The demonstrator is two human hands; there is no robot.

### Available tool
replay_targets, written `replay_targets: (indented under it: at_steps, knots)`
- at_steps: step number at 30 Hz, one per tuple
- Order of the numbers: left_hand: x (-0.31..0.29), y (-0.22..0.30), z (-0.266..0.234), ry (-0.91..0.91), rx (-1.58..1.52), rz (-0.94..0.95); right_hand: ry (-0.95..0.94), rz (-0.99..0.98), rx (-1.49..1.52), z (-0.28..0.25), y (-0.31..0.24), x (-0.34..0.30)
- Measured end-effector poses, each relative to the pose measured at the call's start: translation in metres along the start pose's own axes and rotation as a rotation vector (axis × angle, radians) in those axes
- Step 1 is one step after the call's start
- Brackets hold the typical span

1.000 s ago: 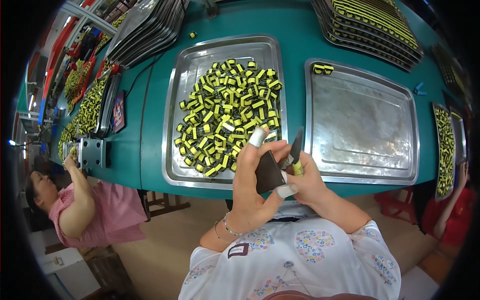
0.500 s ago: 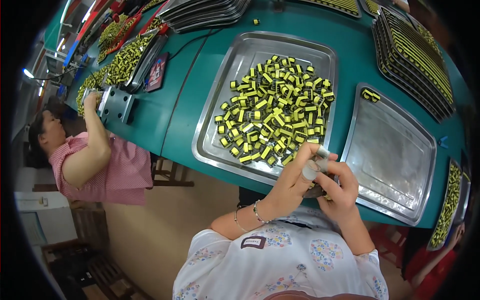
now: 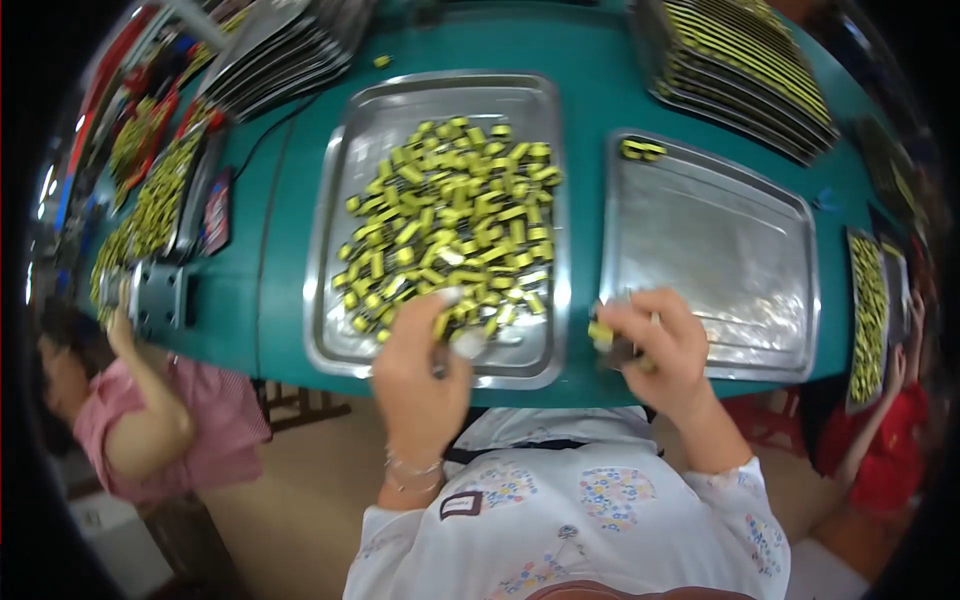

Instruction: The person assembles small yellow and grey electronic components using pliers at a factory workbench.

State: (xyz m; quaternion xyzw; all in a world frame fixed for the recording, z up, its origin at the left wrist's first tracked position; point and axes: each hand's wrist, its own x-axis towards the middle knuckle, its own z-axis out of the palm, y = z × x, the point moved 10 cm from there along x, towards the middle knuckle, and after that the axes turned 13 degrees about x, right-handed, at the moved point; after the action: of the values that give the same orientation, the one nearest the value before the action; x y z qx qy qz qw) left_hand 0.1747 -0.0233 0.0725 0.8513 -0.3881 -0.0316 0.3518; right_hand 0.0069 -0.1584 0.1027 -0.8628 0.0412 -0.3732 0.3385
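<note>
Over the near edge of a metal tray [image 3: 325, 300] is my left hand [image 3: 420, 370], with whitish covers on its thumb and index tips. Those two fingers are apart, with nothing visible between them. A heap of small yellow-and-black wound transformers [image 3: 450, 215] fills that tray's middle. My right hand [image 3: 665, 350] is closed around a few of the same transformers [image 3: 600, 334], in the gap between this tray and a second metal tray [image 3: 715, 250]. Blur and my fingers hide how many it holds. A couple of transformers [image 3: 642, 150] sit in the second tray's far left corner.
Stacked trays with rows of parts [image 3: 745, 75] stand at the far right, and another tray stack [image 3: 290, 55] at the far left. Co-workers sit on both sides: one in a pink checked top [image 3: 185, 420], one in red [image 3: 885, 440]. A loose part [image 3: 382, 62] lies behind the heap.
My hands have separated: the left moved over the heap's near side, the right toward the second tray with transformers in it. The whole view has shifted, so the trays appear further left.
</note>
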Motion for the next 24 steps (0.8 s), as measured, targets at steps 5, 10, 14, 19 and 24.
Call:
replay_targets:
  at_steps: [5, 10, 14, 19, 24]
  knots:
    - [-0.004, -0.017, -0.007, -0.037, 0.35, 0.016, 0.099, 0.304, -0.128, -0.063, 0.079, 0.022]
    - [-0.001, -0.007, 0.003, 0.005, 0.273, 0.117, 0.089, 0.405, -0.276, -0.088, 0.157, 0.034]
    - [-0.004, -0.013, 0.001, 0.051, 0.175, 0.074, 0.066, 0.451, -0.36, -0.085, 0.198, 0.037]
    - [-0.013, -0.043, -0.008, 0.194, -0.288, -0.123, 0.096, 0.444, -0.361, -0.074, 0.207, 0.037]
    - [-0.007, -0.045, 0.015, 0.059, -0.951, -0.208, 0.141, 0.388, -0.335, -0.069, 0.207, 0.038]
